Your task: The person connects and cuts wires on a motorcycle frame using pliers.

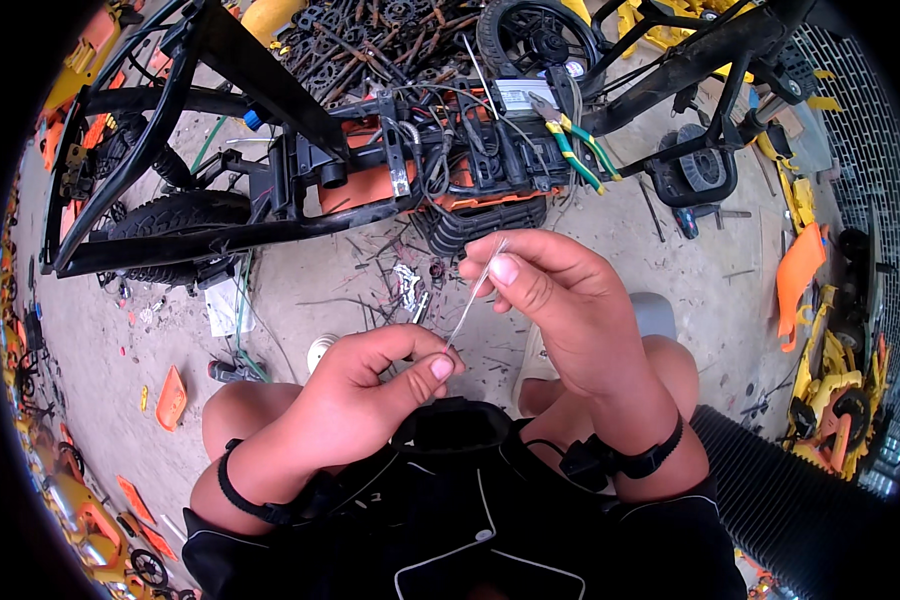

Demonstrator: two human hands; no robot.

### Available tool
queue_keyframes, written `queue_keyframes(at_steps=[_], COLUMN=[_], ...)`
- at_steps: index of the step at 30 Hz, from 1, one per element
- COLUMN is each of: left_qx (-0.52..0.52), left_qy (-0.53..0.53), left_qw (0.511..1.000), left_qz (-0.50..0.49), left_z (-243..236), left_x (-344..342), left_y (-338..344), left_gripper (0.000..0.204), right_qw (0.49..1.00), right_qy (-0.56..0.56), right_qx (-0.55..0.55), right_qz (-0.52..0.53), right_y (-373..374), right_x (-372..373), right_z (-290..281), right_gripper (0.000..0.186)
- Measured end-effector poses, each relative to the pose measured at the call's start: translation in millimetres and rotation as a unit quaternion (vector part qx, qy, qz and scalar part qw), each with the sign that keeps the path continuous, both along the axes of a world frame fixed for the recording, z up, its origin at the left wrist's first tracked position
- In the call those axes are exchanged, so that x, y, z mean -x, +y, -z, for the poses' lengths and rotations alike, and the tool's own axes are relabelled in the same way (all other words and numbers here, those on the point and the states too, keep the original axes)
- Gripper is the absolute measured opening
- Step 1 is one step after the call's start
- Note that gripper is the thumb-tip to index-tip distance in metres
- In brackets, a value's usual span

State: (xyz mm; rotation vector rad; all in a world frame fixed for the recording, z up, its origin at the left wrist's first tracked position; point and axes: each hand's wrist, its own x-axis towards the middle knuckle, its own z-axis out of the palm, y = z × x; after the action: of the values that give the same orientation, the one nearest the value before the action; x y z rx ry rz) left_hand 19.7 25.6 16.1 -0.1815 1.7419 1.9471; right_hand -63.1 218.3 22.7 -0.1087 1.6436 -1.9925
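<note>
Head view: a thin pale strand (473, 300) runs between the two hands, slanting from the lower left up to the right, its upper end pointing away from the person's body. The left hand (375, 385) grips the lower end between thumb and forefinger; the right hand (575, 310) pinches it near the top, a fine tip poking past the thumb. Neither hand has let go. Whether this is wire or plastic, one line or several, I can't tell from here.

The strand is above the concrete floor (730, 290), just short of the near edge of a black tubular vehicle frame (170, 252). Of the two, the right hand is closer to that edge, and closer also to the green-and-yellow-handled pliers (568, 152), which lie beyond it, tilted across the frame's middle section beside a silver box (522, 95). Bundled dark cables (436, 165) sit left of the pliers, roughly straight ahead of the strand, apart from it. I'd judge the strand's slant already faces that section.
</note>
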Motion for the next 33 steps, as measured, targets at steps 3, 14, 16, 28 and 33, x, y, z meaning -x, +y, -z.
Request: queue_keyframes(at_steps=[3,14,16,28,33], left_qx=[0.009,0.087,0.105,-0.062,-0.046], left_qy=[0.000,0.076,0.117,-0.044,-0.055], left_qw=[1.000,0.993,0.987,0.997,0.997], left_qz=[0.006,0.012,0.023,-0.004,-0.002], left_z=[0.8,4.0,5.1,8.2,8.7], left_x=[0.4,2.2,4.1,4.4,8.3], left_y=[0.4,1.3,-0.1,1.7,-1.8], left_gripper=[0.016,0.012,0.012,0.019,0.019], right_qw=[1.000,1.000,1.000,0.993,0.980], right_qy=[0.001,-0.002,0.006,0.052,0.075], right_qx=[0.002,0.022,0.023,-0.030,0.016], right_qz=[0.001,0.015,0.013,0.098,0.185], right_y=[0.6,3.5,3.6,14.7,36.3], right_x=[-0.7,0.5,0.1,17.8,40.6], right_z=[-0.2,1.5,1.6,6.4,4.7], right_gripper=[0.025,0.020,0.020,0.020,0.020])
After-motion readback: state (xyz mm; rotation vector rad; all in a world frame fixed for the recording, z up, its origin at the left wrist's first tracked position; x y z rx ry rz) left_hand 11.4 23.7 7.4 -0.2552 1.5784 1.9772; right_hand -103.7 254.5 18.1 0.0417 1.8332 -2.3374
